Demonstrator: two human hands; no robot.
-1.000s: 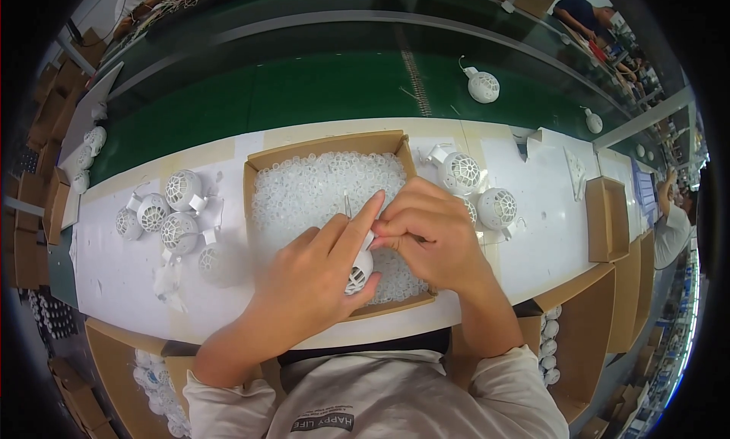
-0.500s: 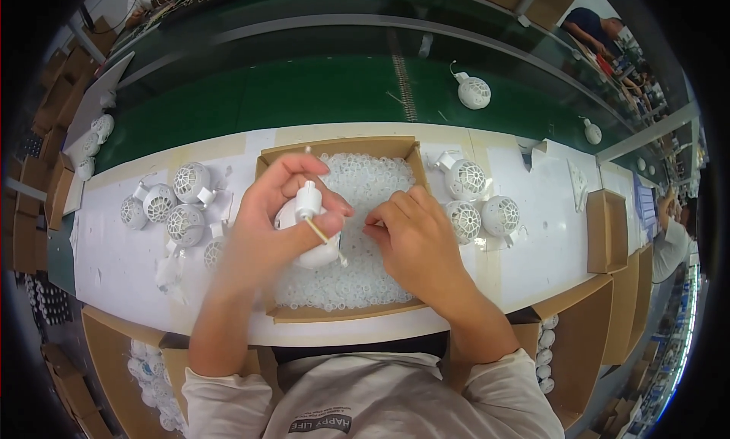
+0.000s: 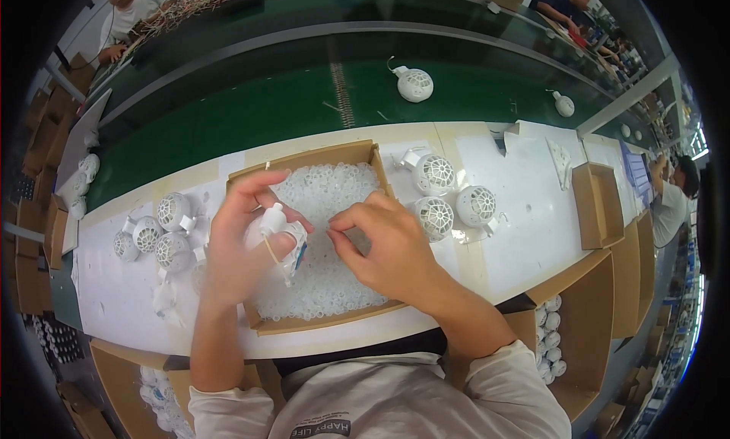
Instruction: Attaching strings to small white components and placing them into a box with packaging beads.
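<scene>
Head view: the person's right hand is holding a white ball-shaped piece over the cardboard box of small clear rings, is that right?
Not quite: the head view shows the left hand holding the white ball-shaped piece over the cardboard box of small clear rings.

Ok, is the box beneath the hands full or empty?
Not empty: small clear rings spread across the box; how deep, I cannot tell.

The head fisheye looks down (from close) over the table (image 3: 532, 218).
</scene>
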